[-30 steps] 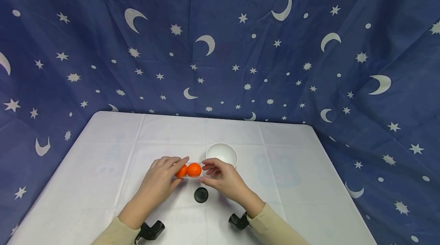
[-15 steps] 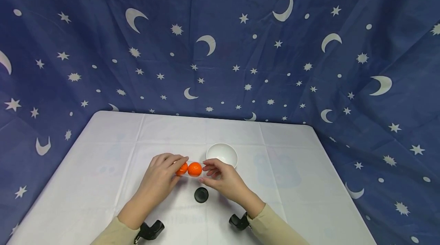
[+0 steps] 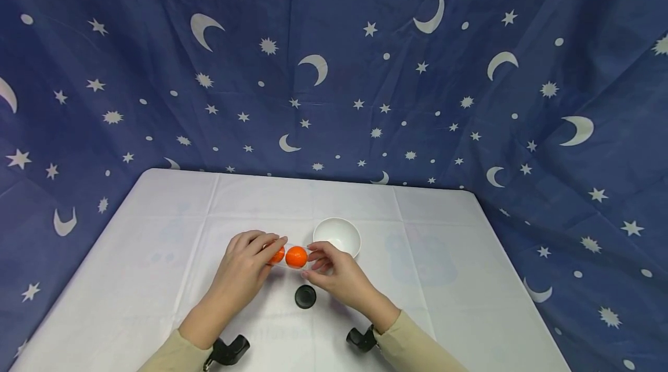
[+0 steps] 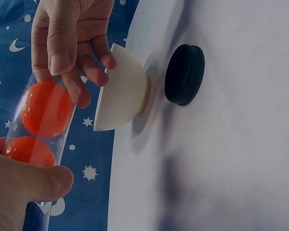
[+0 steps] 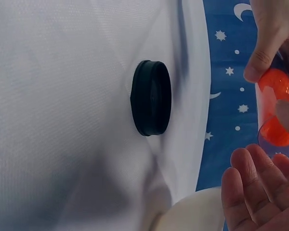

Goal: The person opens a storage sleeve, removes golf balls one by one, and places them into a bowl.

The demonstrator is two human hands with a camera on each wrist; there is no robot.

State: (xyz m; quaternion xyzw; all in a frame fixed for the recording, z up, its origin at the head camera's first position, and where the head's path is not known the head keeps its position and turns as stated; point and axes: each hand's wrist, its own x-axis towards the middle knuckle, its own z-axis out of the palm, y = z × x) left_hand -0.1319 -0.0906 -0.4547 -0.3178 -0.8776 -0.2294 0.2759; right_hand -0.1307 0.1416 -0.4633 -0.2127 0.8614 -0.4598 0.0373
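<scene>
My left hand (image 3: 240,267) grips a clear plastic tube (image 4: 59,144), thumb on the near side. Inside it are two bright orange balls, the front ball (image 3: 296,257) near the mouth and the rear ball (image 4: 29,150) partly behind my left thumb. The tube points toward my right hand (image 3: 341,276), tipped a little down that way. My right hand is cupped with fingers loosely extended and apart, thumb and fingertips right at the tube's mouth. Just below, a dark round lid (image 3: 305,296) lies on the table, hollow side up.
A white bowl (image 3: 336,236) stands right behind my right hand, partly covered by it. White cloth covers the table (image 3: 172,233). A blue curtain (image 3: 334,70) with moons and stars hangs at the back and sides. Black camera mounts (image 3: 229,350) sit at both wrists.
My left hand has tipped the tube slightly, its held end shifting a little away from me. The front ball has edged slightly right toward my right hand, which stays nearly still.
</scene>
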